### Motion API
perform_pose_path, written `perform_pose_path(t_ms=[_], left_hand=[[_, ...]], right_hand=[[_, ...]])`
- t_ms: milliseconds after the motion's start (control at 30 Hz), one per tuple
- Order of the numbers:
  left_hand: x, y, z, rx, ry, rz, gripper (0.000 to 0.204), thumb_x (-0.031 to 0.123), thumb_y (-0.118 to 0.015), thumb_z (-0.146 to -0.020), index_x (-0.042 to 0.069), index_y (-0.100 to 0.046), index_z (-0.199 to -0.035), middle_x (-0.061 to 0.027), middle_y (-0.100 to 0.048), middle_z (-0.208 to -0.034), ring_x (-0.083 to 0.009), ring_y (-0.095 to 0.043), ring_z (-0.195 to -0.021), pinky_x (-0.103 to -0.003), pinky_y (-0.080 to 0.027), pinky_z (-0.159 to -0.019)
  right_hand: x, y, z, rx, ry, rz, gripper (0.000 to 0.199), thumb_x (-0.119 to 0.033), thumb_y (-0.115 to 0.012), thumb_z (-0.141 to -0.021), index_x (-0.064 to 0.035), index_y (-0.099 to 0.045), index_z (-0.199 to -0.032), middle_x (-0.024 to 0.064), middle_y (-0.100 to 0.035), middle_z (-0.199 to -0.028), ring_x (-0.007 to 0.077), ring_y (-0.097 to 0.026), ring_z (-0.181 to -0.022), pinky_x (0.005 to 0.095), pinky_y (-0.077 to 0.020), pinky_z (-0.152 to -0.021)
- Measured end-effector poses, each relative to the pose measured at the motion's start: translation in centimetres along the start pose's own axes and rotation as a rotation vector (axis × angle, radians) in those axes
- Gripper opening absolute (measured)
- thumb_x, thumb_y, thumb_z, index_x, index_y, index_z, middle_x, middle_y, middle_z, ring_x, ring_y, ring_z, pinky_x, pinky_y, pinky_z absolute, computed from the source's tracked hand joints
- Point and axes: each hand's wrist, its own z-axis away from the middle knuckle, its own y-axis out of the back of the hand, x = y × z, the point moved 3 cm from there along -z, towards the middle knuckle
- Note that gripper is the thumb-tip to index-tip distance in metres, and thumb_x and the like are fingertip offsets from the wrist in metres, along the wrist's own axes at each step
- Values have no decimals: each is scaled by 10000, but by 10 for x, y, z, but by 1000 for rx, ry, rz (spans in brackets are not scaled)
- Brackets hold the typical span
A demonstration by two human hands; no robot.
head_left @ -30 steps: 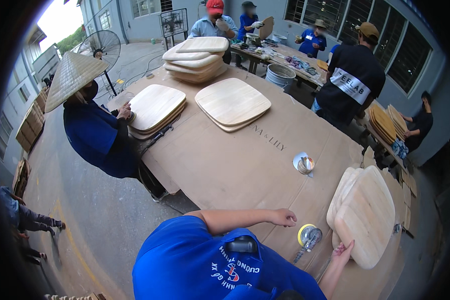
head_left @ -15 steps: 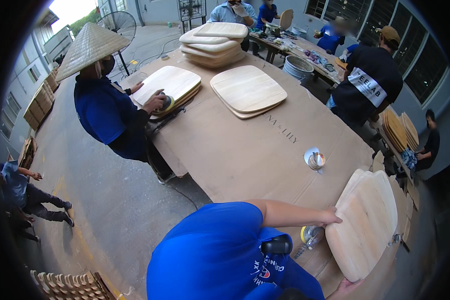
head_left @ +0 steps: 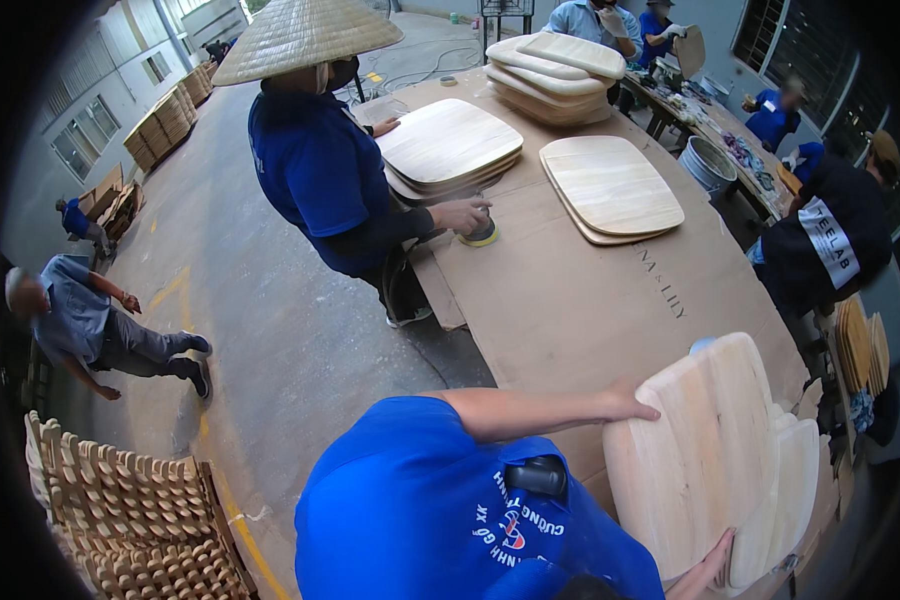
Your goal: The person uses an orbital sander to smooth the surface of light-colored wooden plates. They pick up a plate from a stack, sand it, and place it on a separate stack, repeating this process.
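My left hand (head_left: 632, 402) grips the far left edge of a pale, rounded wooden panel (head_left: 685, 450). Down at the panel's near edge, the fingers of my right hand (head_left: 712, 562) are closed on the same panel. It lies tilted between my hands, partly over other pale panels (head_left: 792, 490) to its right. Its underside is hidden. The cardboard-covered table (head_left: 560, 320) extends beneath and beyond it.
Across the table, a co-worker in a conical hat (head_left: 310, 40) holds a round sander (head_left: 482, 235) beside a panel stack (head_left: 450, 145). Two more stacks (head_left: 555, 85) (head_left: 610, 185) stand farther along. A person (head_left: 115, 325) walks at left, near racked wooden pieces (head_left: 140, 510).
The panel in my hands has shifted left, uncovering panels at its right. The view has swung left. The co-worker's sander has come down off the stack to the table edge.
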Motion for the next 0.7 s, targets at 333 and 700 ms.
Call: perform_pose_path(t_ms=[333, 700], left_hand=[[236, 145, 65, 14, -506, -1050, 558, 231, -787, -704, -63, -584, -1132, -187, -670, -957, -272, -658, -872, -353, -505, -801], [250, 146, 42, -104, -489, -1244, 445, 193, -833, -615, 5, -660, -979, -175, -666, -792, -337, -656, -744, -390, -516, -693]], right_hand=[[237, -271, -51, -672, -600, 94, 928, -641, -487, -868, -28, -166, -1486, 168, -241, -1533, 331, -206, -1430, 505, -184, -1161], [106, -360, 42, -1171, 167, 736, 246, -205, -678, -892, -22, -612, -1042, 153, -603, -1201, 236, -605, -1118, 355, -505, -906]])
